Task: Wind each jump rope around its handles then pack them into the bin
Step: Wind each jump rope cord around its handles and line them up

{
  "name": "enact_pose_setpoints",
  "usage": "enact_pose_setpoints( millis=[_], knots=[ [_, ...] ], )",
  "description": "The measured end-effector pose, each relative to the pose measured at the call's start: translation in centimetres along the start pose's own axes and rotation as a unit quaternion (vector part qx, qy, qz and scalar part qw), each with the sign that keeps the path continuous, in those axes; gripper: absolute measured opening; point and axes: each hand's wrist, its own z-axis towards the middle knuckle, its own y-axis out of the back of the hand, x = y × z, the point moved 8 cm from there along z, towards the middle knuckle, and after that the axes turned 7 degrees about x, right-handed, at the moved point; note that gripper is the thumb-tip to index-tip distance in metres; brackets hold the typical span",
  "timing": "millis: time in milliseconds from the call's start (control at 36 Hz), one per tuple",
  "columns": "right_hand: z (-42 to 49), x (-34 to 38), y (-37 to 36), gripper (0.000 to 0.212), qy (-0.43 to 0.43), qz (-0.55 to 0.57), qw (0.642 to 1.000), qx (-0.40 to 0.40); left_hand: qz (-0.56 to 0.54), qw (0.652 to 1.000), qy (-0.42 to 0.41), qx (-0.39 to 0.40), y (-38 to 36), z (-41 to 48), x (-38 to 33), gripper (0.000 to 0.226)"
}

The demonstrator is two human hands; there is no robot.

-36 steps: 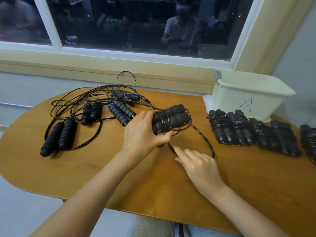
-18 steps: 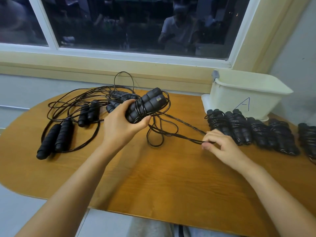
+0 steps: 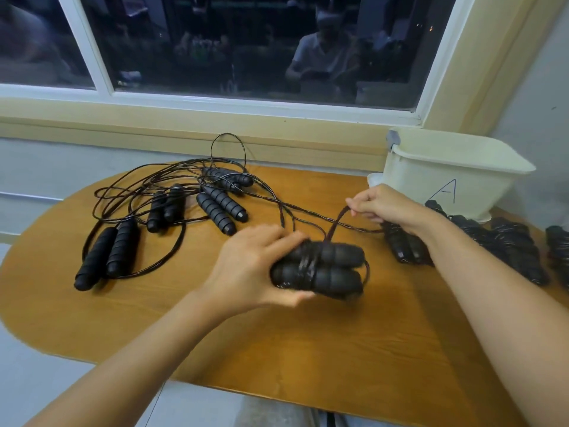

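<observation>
Handles [image 3: 320,266], paired, gripped in left hand [image 3: 246,272] just above worktop [image 3: 308,349] centre; right hand [image 3: 385,208] pinches rope [image 3: 335,224] taut. Wound sets [image 3: 511,245] beside bin [image 3: 446,180], loose ropes [image 3: 147,192] far left.

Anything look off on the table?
Yes: the unwound jump ropes at the back left are one tangle, their lines crossing and looping over each other. Strands from it stretch right toward the right hand, which pinches the cord of the handles the left hand holds; winding may snag.
</observation>
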Motion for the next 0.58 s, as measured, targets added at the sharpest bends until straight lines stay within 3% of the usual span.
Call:
enact_pose_setpoints(
  millis=[139,417,583],
  knots=[
    [-0.9,4.2,1.0,0.036,0.03,-0.025,0.998,-0.049,0.148,0.987,-0.047,0.047,-1.9,0.5,-1.3,0.069],
    [-6.9,8.6,-3.0,0.033,0.102,-0.174,0.97,-0.134,0.223,0.962,0.154,0.026,-1.7,1.2,3.6,0.067],
    [-9.3,7.0,-6.5,0.026,0.147,-0.097,0.965,-0.193,0.179,0.956,0.231,0.01,-0.3,1.8,4.7,0.076]
  ],
)
